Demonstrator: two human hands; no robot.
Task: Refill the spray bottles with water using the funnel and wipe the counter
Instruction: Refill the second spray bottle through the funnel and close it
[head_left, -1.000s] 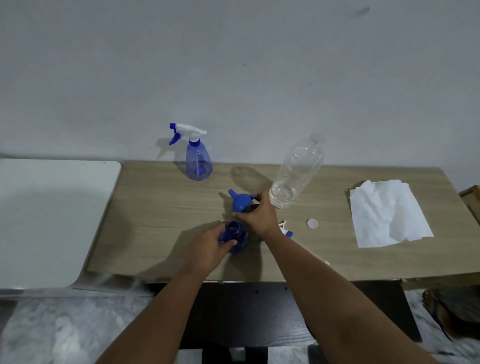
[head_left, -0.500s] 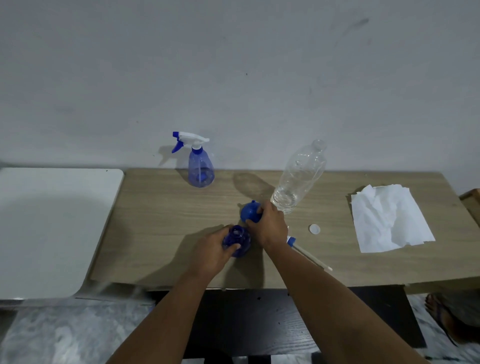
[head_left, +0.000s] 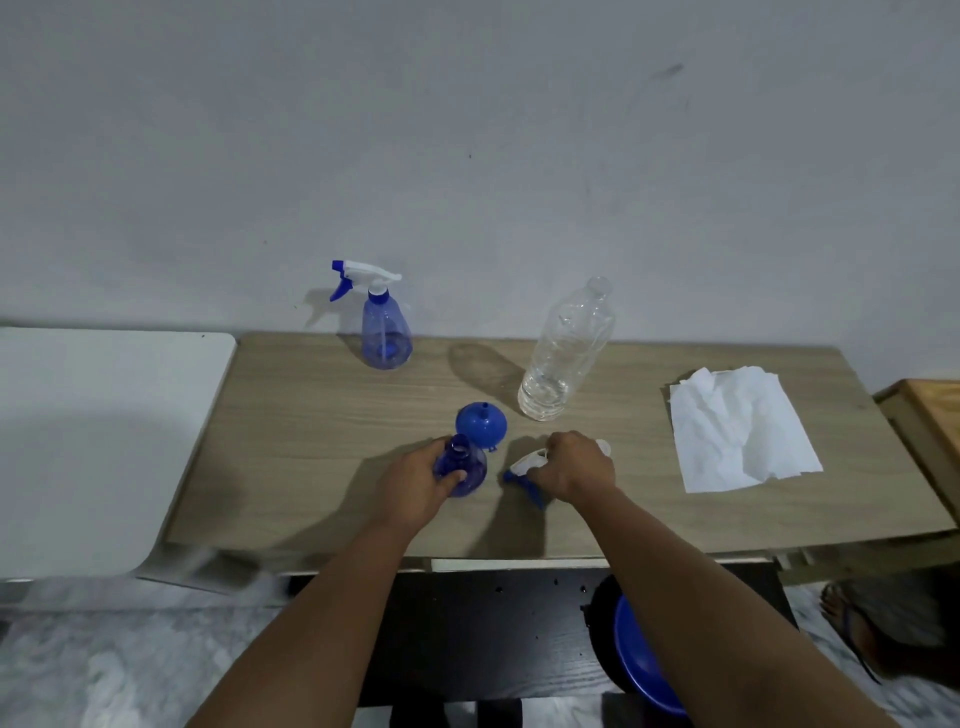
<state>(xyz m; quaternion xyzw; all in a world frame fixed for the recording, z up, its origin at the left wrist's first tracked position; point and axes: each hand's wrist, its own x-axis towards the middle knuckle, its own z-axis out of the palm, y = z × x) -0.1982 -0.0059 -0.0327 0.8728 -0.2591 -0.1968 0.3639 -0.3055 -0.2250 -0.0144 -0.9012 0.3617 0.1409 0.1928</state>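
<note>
My left hand (head_left: 415, 486) grips an uncapped blue spray bottle (head_left: 462, 467) standing near the front of the wooden counter (head_left: 311, 441). Just behind it a blue funnel (head_left: 481, 425) lies upside down with its spout up. My right hand (head_left: 574, 465) grips the white and blue trigger spray head (head_left: 524, 470), which lies on the counter to the right of the bottle. A second blue spray bottle (head_left: 385, 332) with its trigger head on stands at the back. A clear plastic water bottle (head_left: 566, 353), uncapped and holding a little water, stands at the back middle.
A crumpled white paper towel (head_left: 740, 434) lies on the right of the counter. A white surface (head_left: 104, 441) adjoins on the left and a wooden box (head_left: 930, 410) on the right. A blue bowl (head_left: 639, 660) sits below the counter. Someone's foot (head_left: 883, 623) is at the lower right.
My right hand let go of the funnel, which now lies upside down behind the bottle, and moved right onto the trigger spray head. My left hand has stayed on the uncapped bottle.
</note>
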